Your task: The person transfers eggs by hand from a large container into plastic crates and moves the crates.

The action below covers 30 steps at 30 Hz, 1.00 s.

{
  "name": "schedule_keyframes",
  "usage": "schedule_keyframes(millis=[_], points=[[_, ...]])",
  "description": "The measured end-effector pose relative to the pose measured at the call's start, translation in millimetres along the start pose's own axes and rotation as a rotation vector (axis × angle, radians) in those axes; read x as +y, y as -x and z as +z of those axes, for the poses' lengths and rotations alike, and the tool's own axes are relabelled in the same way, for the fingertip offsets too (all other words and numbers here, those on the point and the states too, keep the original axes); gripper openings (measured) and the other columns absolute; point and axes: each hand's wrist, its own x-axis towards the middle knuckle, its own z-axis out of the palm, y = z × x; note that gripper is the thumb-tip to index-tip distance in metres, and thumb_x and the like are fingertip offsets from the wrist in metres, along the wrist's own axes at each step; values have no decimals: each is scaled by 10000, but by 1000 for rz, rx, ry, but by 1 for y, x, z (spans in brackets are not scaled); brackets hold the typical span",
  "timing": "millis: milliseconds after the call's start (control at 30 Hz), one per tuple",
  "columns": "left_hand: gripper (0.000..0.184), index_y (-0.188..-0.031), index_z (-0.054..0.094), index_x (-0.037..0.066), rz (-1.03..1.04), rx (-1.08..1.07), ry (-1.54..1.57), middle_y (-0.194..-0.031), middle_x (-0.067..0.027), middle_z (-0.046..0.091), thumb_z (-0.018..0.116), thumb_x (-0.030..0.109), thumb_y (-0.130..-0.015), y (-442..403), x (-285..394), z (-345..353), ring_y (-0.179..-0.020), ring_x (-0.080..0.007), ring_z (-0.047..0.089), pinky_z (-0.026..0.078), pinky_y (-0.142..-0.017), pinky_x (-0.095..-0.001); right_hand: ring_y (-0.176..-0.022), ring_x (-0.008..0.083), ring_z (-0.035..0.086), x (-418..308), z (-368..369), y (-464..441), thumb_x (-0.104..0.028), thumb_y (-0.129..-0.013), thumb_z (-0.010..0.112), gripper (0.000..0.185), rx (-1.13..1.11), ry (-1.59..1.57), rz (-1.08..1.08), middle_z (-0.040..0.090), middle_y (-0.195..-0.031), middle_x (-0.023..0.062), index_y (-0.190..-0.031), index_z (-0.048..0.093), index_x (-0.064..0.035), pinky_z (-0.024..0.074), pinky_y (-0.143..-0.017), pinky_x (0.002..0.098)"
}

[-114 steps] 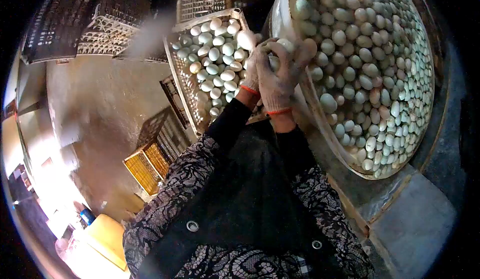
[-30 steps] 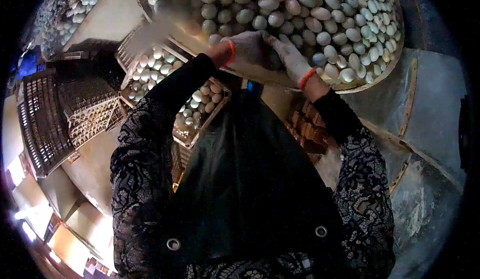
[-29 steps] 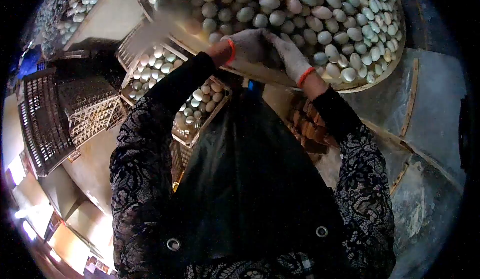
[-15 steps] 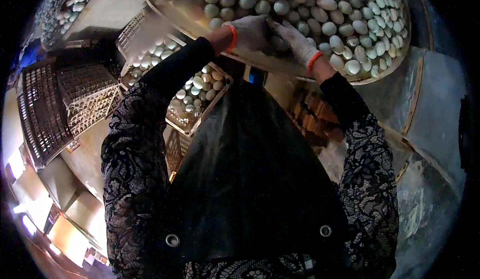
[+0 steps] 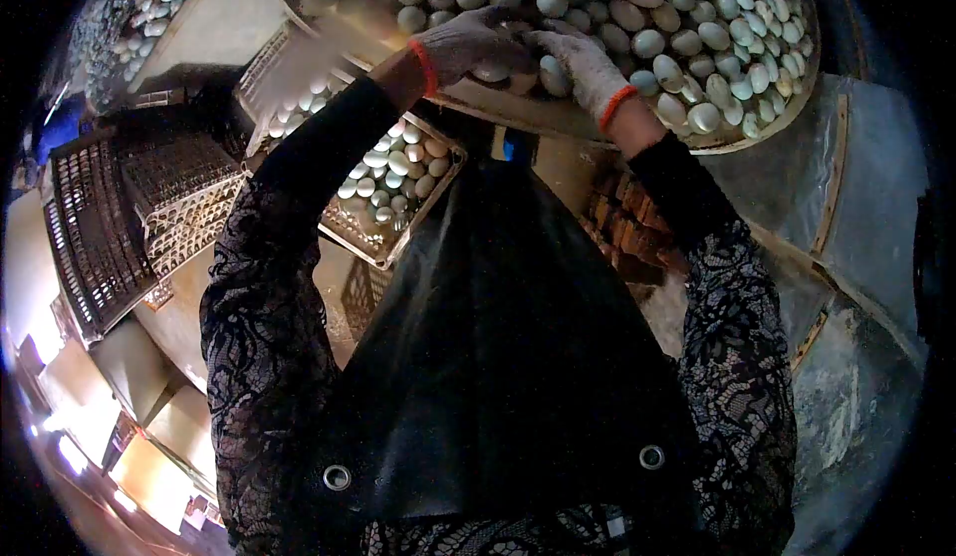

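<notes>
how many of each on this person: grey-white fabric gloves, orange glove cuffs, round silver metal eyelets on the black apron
grey-white fabric gloves: 2
orange glove cuffs: 2
round silver metal eyelets on the black apron: 2
total: 6

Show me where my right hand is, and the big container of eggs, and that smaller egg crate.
Right hand [image 5: 588, 65]: head view, on the back of the glove.
Big egg container [image 5: 543, 115]: head view, on its pale near side.
Smaller egg crate [image 5: 377, 259]: head view, on its near corner.
</notes>
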Motion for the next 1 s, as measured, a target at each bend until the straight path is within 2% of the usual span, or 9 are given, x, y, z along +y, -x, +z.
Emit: schedule_keyframes(millis=[67,167,300,367,533,633,700,933,1000], points=[[604,-1237,544,38,-1,-16,115,-1079,-84,631,770,194,-700,-1,-5,-1,-964,-161,591,490,-835,-281,-1221,170,451,-3,3,0,-157,-898,551,371,68,-415,263,549,-1262,71,-1263,558,-92,393,-991,305],[624,-1247,528,28,190,261,-552,-1061,-91,637,778,193,-700,-13,-11,9,-925,-158,605,501,-809,-267,-1145,153,496,-1,-11,3,-373,-877,593,464,50,-401,271,592,-1198,61,-1213,599,-54,399,-951,296],[673,-1274,510,35,254,231,-306,-1035,-89,648,805,181,-688,10,27,22,-907,-150,617,528,-788,-282,-1087,150,547,-77,-5,40,-291,-914,563,401,261,-34,56,579,-1230,67,-1238,582,-55,405,-958,284],[764,-1466,184,89,236,69,-27,-1265,-141,543,646,36,-859,38,51,29,-980,-206,615,553,-798,-345,-884,184,619,-67,3,24,-353,-941,511,335,240,-136,-271,680,-991,80,-1112,665,-110,487,-761,314],[706,-1379,345,61,262,466,-208,-1120,-121,610,719,97,-782,139,56,37,-912,-168,623,545,-795,-304,-1113,156,524,-106,56,15,-136,-927,513,342,129,612,-791,539,-1244,69,-1258,529,-51,427,-937,271],[723,-1320,448,36,152,835,-328,-1043,-87,645,806,152,-702,190,7,23,-941,-161,614,546,-786,-273,-828,223,623,-103,145,1,-200,-873,577,273,-5,-56,-662,654,-954,102,-1125,621,-103,505,-752,309],[790,-1352,406,35,118,924,-114,-1076,-113,627,813,108,-679,211,-49,13,-936,-164,615,549,-764,-268,-822,166,602,-112,180,13,-163,-834,626,333,-311,-100,12,642,-951,77,-1160,591,-104,506,-754,302],[795,-1367,372,12,-152,1129,130,-1183,-109,562,779,45,-685,253,-215,3,-998,-179,579,512,-835,-293,-880,171,611,69,315,-26,-343,-791,720,492,-628,-299,169,662,-1012,81,-1174,588,-63,492,-803,279],[830,-1364,353,-25,-87,1153,332,-1161,-101,575,795,79,-669,253,-245,3,-999,-177,576,504,-841,-294,-924,181,592,124,345,-37,-263,-808,668,456,-586,-3,-66,641,-1061,85,-1199,565,-51,476,-831,282]])
